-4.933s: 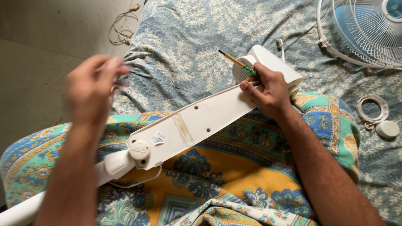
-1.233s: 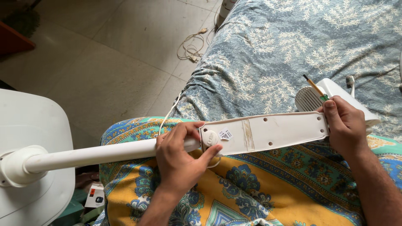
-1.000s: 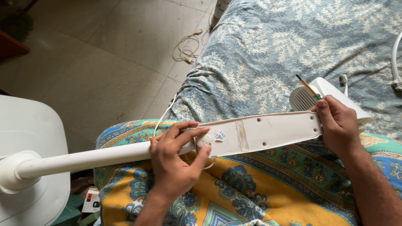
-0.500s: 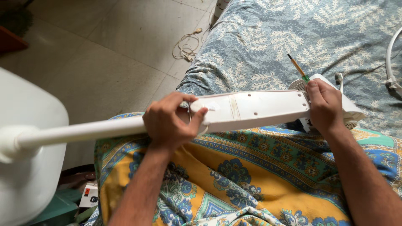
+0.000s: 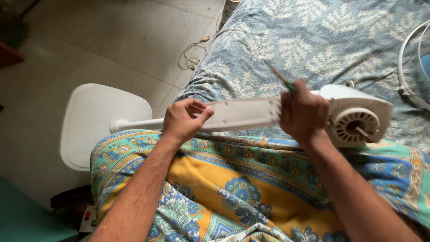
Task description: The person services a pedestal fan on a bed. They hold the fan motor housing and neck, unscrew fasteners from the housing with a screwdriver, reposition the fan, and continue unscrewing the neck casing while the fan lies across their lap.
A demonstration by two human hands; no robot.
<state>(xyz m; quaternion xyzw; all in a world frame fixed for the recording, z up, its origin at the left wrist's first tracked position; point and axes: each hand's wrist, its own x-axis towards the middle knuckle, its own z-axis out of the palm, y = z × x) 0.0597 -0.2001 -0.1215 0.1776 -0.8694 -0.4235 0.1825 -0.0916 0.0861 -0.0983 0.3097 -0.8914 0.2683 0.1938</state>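
Head view: fan stand (image 5: 244,114) gripped between left hand (image 5: 183,120) and right hand (image 5: 303,114).

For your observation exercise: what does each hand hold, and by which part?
The left hand grips the white fan stand where pole meets flat neck. The right hand grips the neck beside the motor housing, with a screwdriver.

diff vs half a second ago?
The fan column has rolled over: the motor housing now shows its vented face and shaft. The square base lies farther right in view. Unchanged: left hand grips near the pole, right hand holds column and screwdriver.
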